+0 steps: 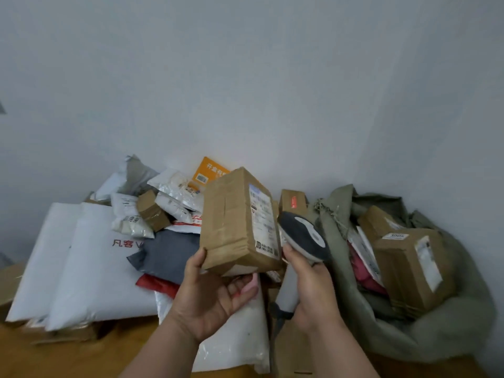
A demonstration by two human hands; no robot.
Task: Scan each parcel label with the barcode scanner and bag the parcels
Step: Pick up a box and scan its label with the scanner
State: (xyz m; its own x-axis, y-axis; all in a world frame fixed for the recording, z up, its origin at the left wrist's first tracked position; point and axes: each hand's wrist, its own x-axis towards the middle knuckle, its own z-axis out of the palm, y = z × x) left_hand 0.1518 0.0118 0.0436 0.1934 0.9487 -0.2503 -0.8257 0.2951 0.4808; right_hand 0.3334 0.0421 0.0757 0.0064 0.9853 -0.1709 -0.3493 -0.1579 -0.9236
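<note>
My left hand holds up a brown cardboard parcel from below, thumb on its left face and fingers under its base. A white shipping label runs down the parcel's right face. My right hand grips a dark grey and white barcode scanner, whose head sits close against the label side of the parcel. To the right lies an open olive-green sack with several cardboard boxes and flat packets inside it.
A heap of parcels fills the left: large white mailers, a grey mailer, a red packet, small white bags and boxes, an orange box against the wall. Everything rests on a wooden floor in a corner of pale walls.
</note>
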